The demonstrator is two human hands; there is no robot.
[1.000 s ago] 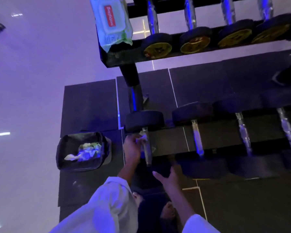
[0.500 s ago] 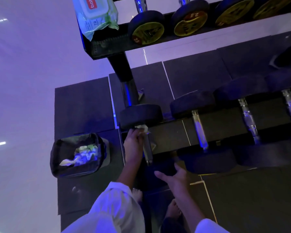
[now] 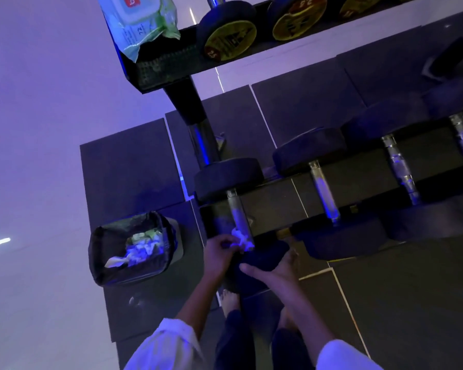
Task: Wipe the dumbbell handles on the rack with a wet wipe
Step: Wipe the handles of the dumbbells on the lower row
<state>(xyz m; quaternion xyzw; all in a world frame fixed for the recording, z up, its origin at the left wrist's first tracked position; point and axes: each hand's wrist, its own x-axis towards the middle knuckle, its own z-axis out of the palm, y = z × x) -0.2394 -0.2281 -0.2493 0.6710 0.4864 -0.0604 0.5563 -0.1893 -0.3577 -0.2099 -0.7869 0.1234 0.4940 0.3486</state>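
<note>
Head camera, looking down: rack [image 3: 273,206], lower shelf, and the dumbbell [image 3: 238,214] at its left end is the one in play. Lined bin [image 3: 171,236] sits on the floor just left of the rack. Right hand [image 3: 275,271] wraps the dumbbell's near head; left hand [image 3: 219,252] pinches the crumpled wet wipe [image 3: 242,240] against the handle's near end.

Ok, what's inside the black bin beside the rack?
Crumpled wipes, whitish and pale green, lie heaped inside the black-lined bin. Anything beneath them, and the bin's bottom, is covered.
</note>
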